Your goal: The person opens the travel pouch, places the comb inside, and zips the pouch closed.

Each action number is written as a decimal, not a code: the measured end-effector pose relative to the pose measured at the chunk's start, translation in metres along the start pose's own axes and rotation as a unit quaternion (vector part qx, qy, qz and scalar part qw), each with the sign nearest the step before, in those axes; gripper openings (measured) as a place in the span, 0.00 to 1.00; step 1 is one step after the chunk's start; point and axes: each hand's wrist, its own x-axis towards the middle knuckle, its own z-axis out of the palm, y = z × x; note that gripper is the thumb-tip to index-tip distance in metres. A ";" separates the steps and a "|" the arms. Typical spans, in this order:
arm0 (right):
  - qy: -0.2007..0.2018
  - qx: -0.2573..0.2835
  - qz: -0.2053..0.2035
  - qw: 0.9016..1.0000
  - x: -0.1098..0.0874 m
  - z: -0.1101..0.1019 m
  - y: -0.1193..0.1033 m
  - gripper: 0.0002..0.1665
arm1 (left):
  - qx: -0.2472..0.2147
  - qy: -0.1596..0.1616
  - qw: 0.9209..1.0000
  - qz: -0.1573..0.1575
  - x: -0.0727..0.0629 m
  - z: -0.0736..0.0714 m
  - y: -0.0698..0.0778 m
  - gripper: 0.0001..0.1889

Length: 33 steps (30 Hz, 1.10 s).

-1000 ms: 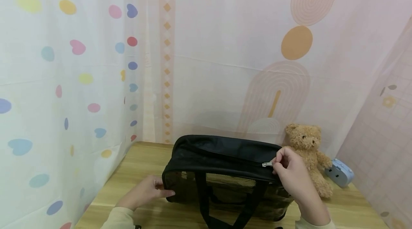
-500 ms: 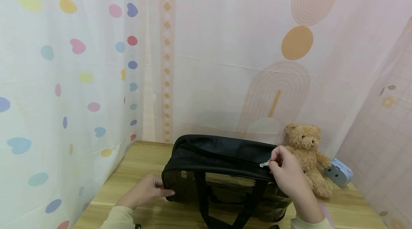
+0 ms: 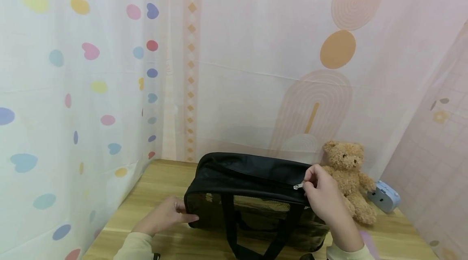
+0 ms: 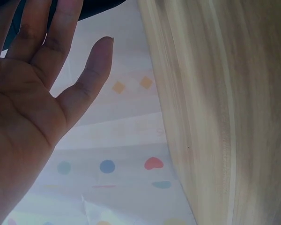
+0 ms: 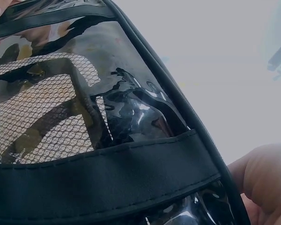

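Observation:
A black bag (image 3: pixel 252 174) with clear panels, mesh and strap handles stands on the wooden table. My right hand (image 3: pixel 323 193) pinches the silver zipper pull (image 3: pixel 298 186) near the right end of its top. At the bag's left end, my left hand (image 3: pixel 166 215) rests against the side, its thumb toward the front. The left wrist view shows that hand (image 4: pixel 33 98) with fairly straight fingers reaching to the black edge at the top. In the right wrist view, the clear panel, mesh (image 5: pixel 42 112) and black strap (image 5: pixel 103 178) fill much of the frame; part of my right hand (image 5: pixel 267 183) shows at lower right.
A brown teddy bear (image 3: pixel 345 170) sits right of the bag, behind my right hand. Beside it lies a small light-blue box-like object (image 3: pixel 385 196). Patterned curtains (image 3: pixel 237 69) hang behind the table (image 3: pixel 161 178) and along both sides. A black strap handle (image 3: pixel 230 231) droops over the bag's front.
My right hand and the zipper pull have moved a little to the left along the bag's top. My left hand stays at the bag's left end.

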 end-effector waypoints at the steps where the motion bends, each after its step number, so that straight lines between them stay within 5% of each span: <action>1: -0.001 0.001 0.001 1.000 0.000 0.000 0.000 0.05 | -0.001 0.000 1.000 0.000 0.000 0.000 0.000 0.09; 22: -0.023 0.024 0.001 0.999 0.004 0.004 -0.004 0.06 | -0.018 0.005 1.000 -0.001 -0.002 0.002 0.001 0.09; 33: -0.104 0.089 0.002 0.991 0.011 -0.005 0.006 0.08 | -0.036 0.002 0.999 -0.009 -0.002 0.002 -0.001 0.09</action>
